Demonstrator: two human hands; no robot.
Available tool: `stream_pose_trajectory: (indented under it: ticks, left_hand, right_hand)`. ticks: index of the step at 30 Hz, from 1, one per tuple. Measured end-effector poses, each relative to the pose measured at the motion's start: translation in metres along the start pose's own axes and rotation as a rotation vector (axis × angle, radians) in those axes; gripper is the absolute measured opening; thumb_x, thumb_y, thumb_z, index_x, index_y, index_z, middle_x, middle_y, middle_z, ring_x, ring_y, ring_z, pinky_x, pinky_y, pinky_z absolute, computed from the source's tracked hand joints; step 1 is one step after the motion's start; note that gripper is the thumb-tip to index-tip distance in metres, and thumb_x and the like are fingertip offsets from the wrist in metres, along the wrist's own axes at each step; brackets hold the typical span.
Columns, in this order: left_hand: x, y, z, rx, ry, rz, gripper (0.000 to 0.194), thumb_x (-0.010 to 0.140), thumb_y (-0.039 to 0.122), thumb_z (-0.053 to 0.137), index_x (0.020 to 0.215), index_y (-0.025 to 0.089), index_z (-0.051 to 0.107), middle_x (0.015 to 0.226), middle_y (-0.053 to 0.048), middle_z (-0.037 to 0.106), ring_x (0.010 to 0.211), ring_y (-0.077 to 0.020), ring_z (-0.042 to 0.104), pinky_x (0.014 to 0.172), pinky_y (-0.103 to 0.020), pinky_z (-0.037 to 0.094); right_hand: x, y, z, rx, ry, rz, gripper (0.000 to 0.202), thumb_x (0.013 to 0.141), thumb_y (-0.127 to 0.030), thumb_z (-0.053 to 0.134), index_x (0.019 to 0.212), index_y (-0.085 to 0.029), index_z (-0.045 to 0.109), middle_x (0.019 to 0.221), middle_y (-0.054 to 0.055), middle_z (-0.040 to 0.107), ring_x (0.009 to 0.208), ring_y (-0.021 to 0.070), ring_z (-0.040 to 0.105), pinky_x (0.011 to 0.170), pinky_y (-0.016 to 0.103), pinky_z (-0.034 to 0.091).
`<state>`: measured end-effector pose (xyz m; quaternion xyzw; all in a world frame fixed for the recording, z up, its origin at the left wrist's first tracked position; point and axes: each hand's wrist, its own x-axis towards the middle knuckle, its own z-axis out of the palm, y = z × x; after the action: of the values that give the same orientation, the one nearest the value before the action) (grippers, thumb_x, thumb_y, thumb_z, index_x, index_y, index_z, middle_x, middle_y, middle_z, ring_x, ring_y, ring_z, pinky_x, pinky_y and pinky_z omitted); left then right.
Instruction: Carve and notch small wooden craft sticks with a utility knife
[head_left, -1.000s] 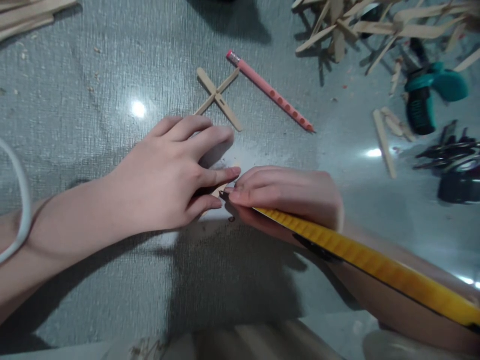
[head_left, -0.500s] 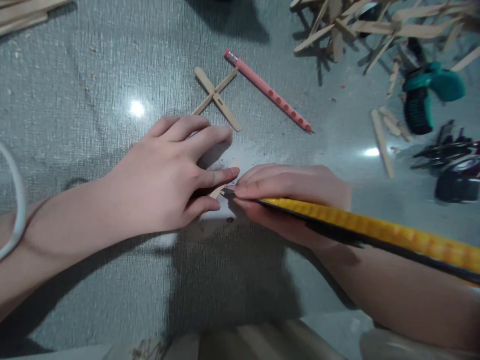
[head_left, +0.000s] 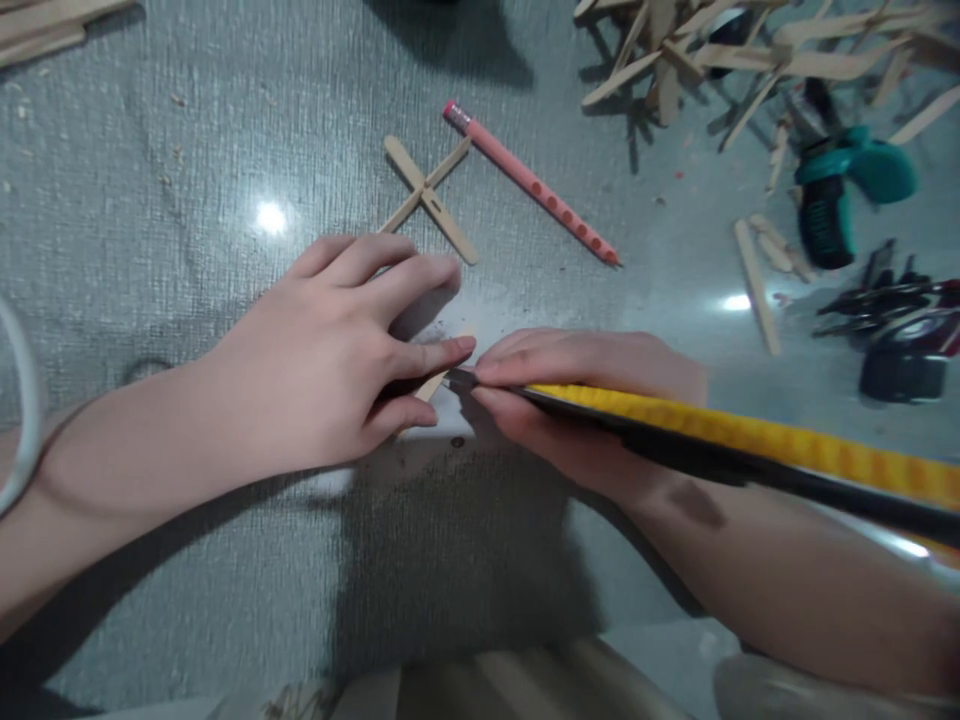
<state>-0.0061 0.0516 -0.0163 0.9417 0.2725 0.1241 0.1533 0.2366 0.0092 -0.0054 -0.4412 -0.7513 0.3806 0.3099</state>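
My left hand (head_left: pixel 322 340) lies palm down, its index finger and thumb pinning a small wooden craft stick (head_left: pixel 431 387) against a pale sheet (head_left: pixel 450 425). Most of the stick is hidden under the fingers. In my right hand (head_left: pixel 585 365) is a yellow and black utility knife (head_left: pixel 720 425), gripped near its front end. Its blade tip touches or nearly touches the stick between my two hands. Just beyond the left fingertips rests a cross of two craft sticks (head_left: pixel 442 220), one of them with a small slot.
A pink pencil (head_left: pixel 540 190) lies behind the hands. At the upper right are piled joined craft sticks (head_left: pixel 810 62), a teal and black tool (head_left: pixel 825 190), loose sticks (head_left: pixel 756 285) and dark tools (head_left: pixel 904 350). More sticks (head_left: pixel 45 35) lie upper left. A white cable (head_left: pixel 26 400) curves at left.
The knife's handle has tilted and rolled slightly, showing more of its black side, and the blade shows more clearly. My left hand keeps its hold; the whole view has shifted a little.
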Motion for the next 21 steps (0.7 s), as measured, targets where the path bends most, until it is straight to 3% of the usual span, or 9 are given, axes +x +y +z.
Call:
stream_pose_trajectory:
  ticks: [4, 13, 17, 21]
  left_hand:
    - [-0.001, 0.0, -0.001, 0.01, -0.003, 0.002, 0.039, 0.099, 0.044, 0.069, 0.134, 0.027, 0.071, 0.15, -0.012, 0.056, 0.141, -0.0429, 0.05, 0.11, -0.065, 0.046]
    - [0.0, 0.0, -0.005, 0.0, 0.025, 0.026, 0.029, 0.102, 0.039, 0.062, 0.127, 0.028, 0.073, 0.147, -0.012, 0.059, 0.137, -0.0409, 0.052, 0.105, -0.061, 0.048]
    - [0.0, 0.008, -0.007, -0.023, 0.1, 0.032, 0.02, 0.105, 0.026, 0.056, 0.094, 0.024, 0.073, 0.115, -0.003, 0.071, 0.113, -0.0264, 0.061, 0.098, -0.044, 0.047]
    - [0.002, 0.011, -0.009, -0.041, 0.106, -0.019, 0.031, 0.103, 0.021, 0.052, 0.075, 0.024, 0.064, 0.083, 0.0, 0.064, 0.081, -0.0201, 0.054, 0.084, -0.038, 0.043]
  right_hand:
    - [-0.006, 0.002, -0.001, -0.044, 0.148, 0.056, 0.013, 0.088, -0.021, 0.08, 0.095, -0.032, 0.079, 0.089, -0.003, 0.082, 0.078, 0.0192, 0.079, 0.068, 0.03, 0.063]
    - [-0.002, 0.004, -0.003, 0.129, 0.07, -0.008, 0.017, 0.088, -0.01, 0.071, 0.092, -0.027, 0.076, 0.08, 0.0, 0.08, 0.071, 0.0168, 0.077, 0.064, 0.029, 0.062]
    - [-0.001, 0.006, -0.006, 0.16, 0.074, 0.021, 0.019, 0.087, -0.009, 0.072, 0.092, -0.027, 0.076, 0.081, 0.001, 0.081, 0.071, 0.0169, 0.077, 0.063, 0.029, 0.062]
    - [-0.002, 0.007, -0.008, 0.154, 0.068, 0.026, 0.019, 0.086, -0.009, 0.071, 0.091, -0.027, 0.076, 0.081, 0.0, 0.08, 0.071, 0.0172, 0.077, 0.064, 0.029, 0.062]
